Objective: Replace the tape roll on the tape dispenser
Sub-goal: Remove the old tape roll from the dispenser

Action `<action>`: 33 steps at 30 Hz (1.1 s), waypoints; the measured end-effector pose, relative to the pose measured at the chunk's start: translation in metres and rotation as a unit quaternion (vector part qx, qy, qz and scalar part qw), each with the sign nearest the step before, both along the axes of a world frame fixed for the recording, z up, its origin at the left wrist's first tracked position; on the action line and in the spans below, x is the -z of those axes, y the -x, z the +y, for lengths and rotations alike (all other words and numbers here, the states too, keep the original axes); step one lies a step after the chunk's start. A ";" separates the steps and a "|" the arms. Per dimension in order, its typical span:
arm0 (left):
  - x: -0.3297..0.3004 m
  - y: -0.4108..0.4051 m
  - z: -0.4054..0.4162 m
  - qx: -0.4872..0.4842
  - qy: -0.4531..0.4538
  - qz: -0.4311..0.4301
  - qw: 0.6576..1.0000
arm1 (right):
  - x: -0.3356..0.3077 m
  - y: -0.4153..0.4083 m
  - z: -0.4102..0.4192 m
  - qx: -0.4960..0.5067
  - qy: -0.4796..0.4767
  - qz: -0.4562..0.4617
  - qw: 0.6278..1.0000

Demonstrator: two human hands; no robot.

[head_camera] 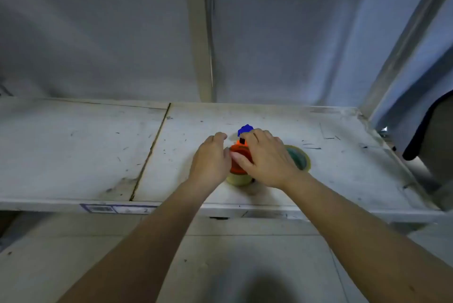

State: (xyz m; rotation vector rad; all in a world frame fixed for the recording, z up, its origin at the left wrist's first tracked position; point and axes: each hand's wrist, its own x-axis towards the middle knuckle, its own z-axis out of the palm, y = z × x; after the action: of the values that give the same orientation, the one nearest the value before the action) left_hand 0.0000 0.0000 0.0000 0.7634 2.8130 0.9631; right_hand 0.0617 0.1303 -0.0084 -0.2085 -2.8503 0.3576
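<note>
An orange tape dispenser point(239, 156) with a blue end point(245, 129) rests on the white shelf point(98, 150). A yellowish tape roll point(237, 179) shows under its near side. My left hand point(210, 160) presses against the dispenser's left side. My right hand point(267, 158) lies over its top and right side, fingers wrapped on it. A second, clear tape roll point(300, 158) lies flat on the shelf just right of my right hand, partly hidden by it.
The scuffed shelf has a seam point(149, 153) left of my hands and a label strip point(115, 209) on its front edge. A metal upright point(404, 40) stands at the right. Grey sheeting hangs behind. A dark object point(431, 128) sits at far right.
</note>
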 end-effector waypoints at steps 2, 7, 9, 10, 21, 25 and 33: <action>0.009 -0.002 0.000 -0.001 0.007 -0.011 1.000 | 0.011 0.003 0.004 -0.013 -0.030 -0.019 0.999; 0.019 -0.017 -0.009 0.015 0.016 -0.036 0.999 | 0.029 -0.002 0.009 -0.020 -0.046 -0.062 0.997; 0.012 -0.029 -0.017 0.024 0.019 -0.036 0.999 | 0.027 -0.009 0.004 -0.014 -0.038 -0.062 0.997; 0.007 -0.034 -0.021 0.031 0.023 -0.037 0.999 | 0.024 -0.013 0.000 -0.010 -0.037 -0.065 0.997; -0.009 -0.069 -0.055 0.041 0.036 -0.023 0.998 | 0.012 -0.045 -0.037 0.038 -0.024 -0.064 0.997; -0.005 -0.075 -0.055 0.022 0.012 -0.039 0.999 | 0.016 -0.050 -0.033 0.041 -0.026 -0.046 0.998; 0.011 -0.056 -0.041 -0.019 -0.053 -0.073 0.996 | 0.023 -0.022 -0.026 0.044 -0.043 -0.015 0.998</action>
State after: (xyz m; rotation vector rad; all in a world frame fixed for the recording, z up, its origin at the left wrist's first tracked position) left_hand 0.0563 -0.0409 -0.0106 0.6238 2.6794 1.1342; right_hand 0.0840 0.1047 -0.0317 -0.3231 -2.8663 0.2141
